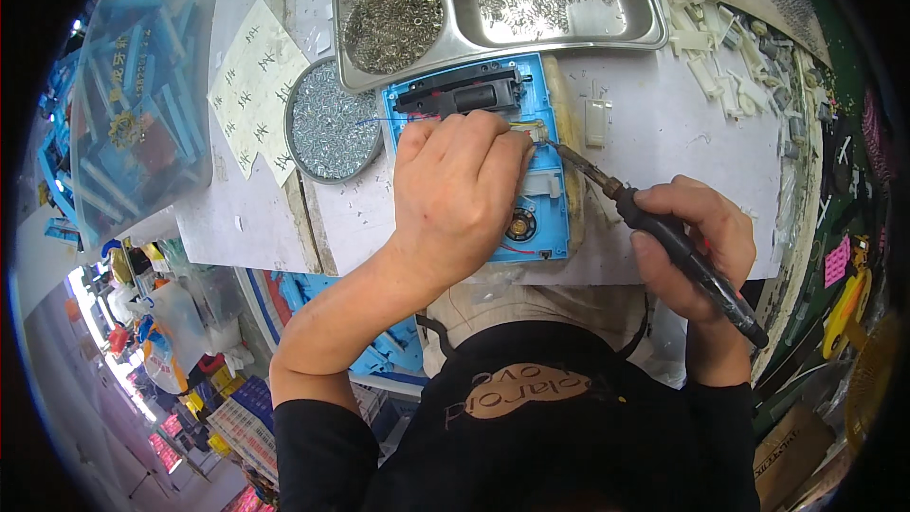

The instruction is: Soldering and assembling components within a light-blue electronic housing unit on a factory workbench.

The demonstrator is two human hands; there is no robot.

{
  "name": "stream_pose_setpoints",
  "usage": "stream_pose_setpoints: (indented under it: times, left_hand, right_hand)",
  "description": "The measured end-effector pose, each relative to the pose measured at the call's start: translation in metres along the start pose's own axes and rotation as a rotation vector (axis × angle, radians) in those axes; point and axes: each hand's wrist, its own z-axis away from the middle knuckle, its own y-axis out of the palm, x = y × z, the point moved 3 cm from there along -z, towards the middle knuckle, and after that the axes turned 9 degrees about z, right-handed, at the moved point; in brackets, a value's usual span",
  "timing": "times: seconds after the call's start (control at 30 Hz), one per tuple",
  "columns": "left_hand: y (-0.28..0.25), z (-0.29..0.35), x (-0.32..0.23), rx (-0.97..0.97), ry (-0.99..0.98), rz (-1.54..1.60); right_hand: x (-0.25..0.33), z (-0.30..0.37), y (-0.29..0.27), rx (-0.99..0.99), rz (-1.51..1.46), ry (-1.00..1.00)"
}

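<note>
Guiding a soldering iron to the right side of an opened blue case, a worker's right hand closes around the black handle, thumb and fingers wrapped about it. Its tip sits at the case's edge, just beside the left hand, which lies over the case's middle with fingers bent; the fingertips are hidden, so whether they grip anything cannot be told. The case rests on the table before the worker, below a metal tray of small metal parts. At left stand a round dish and a clear bin; white pieces lie at right.
</note>
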Motion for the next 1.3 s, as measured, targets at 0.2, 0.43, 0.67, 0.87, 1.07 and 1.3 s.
stream_pose_setpoints:
  times: [0.2, 0.43, 0.67, 0.87, 1.07, 1.3]
  left_hand:
    - [-0.0008, -0.0017, -0.0006, 0.028, 0.000, -0.027]
    - [0.0001, -0.0021, -0.0013, 0.019, -0.002, -0.041]
    - [-0.0002, -0.0024, -0.0025, 0.019, -0.010, -0.034]
    - [0.0003, -0.0024, -0.0031, -0.004, -0.008, -0.030]
    - [0.0005, -0.0031, -0.0033, -0.004, -0.009, -0.033]
    - [0.0005, -0.0029, -0.0037, 0.000, -0.015, -0.044]
  right_hand:
    - [0.0033, -0.0020, -0.0002, 0.031, -0.001, 0.002]
    - [0.0006, -0.0017, 0.0039, -0.016, -0.020, -0.016]
    - [0.0012, -0.0015, -0.0038, -0.013, -0.020, 0.003]
    - [-0.0003, 0.0014, -0.0032, -0.032, -0.031, -0.012]
    - [0.0006, 0.0003, 0.0000, -0.011, -0.018, -0.034]
    - [0.0007, -0.0019, 0.0032, 0.007, -0.025, -0.015]
